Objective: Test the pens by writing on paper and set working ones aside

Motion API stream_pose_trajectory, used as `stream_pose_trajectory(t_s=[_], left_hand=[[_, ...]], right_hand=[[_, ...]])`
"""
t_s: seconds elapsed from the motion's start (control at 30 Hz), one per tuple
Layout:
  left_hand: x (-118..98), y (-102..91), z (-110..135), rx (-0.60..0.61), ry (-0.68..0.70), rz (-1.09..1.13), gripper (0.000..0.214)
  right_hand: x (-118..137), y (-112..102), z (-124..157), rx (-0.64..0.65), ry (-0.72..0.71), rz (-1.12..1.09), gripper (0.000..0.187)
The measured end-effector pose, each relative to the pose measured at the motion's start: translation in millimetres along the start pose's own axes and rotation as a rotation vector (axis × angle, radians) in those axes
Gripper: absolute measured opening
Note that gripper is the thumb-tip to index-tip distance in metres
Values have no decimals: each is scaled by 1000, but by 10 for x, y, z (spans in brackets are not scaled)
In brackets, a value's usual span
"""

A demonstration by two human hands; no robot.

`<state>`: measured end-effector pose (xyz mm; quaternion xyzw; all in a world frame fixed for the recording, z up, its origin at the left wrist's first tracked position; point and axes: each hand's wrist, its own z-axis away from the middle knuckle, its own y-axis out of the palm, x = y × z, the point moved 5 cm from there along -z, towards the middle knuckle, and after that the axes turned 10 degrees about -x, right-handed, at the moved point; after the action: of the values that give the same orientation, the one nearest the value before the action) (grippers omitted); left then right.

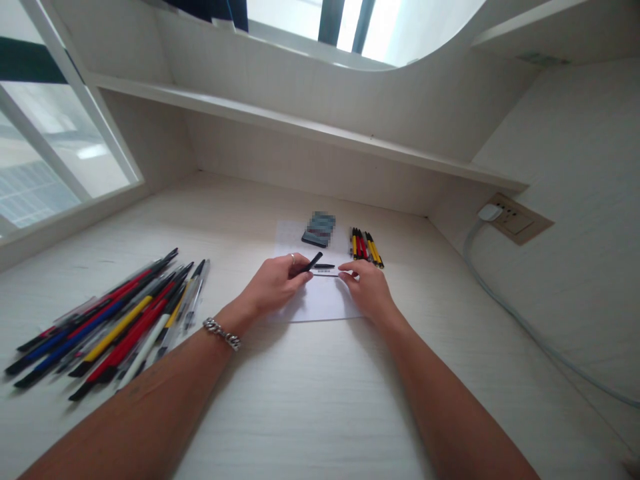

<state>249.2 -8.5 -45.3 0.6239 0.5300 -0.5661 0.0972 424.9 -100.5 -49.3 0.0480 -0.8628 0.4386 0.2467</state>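
Head view: left hand (275, 283) pinching black pen barrel (311, 262); right hand (367, 290) empty, fingertips on paper sheet (325, 300)

Pen pile (110, 327) left of paper sheet (325, 300)

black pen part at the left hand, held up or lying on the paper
Held up: the black pen part sits pinched in the left hand, tilted, its far end above the paper sheet.

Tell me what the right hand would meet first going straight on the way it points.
The right hand would likely meet the slim black pen part lying on the paper sheet first, though depth is hard to judge from this view.
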Motion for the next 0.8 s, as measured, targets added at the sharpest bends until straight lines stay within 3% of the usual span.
stream_pose_trajectory(t_s=[0.2,0.47,0.6,0.8], left_hand=[[50,10,-6,-9,-28,102,17],[26,-54,-20,-41,-21,-15,19],[64,-70,-21,-52,-31,-59,24],[84,-101,-29,-72,-34,-112,29]], right_hand=[[-52,92,-14,118,9,107,18],[13,143,15,192,-36,179,11],[-14,80,24,131,22,112,14],[-111,-160,-63,-115,136,-334,17]])
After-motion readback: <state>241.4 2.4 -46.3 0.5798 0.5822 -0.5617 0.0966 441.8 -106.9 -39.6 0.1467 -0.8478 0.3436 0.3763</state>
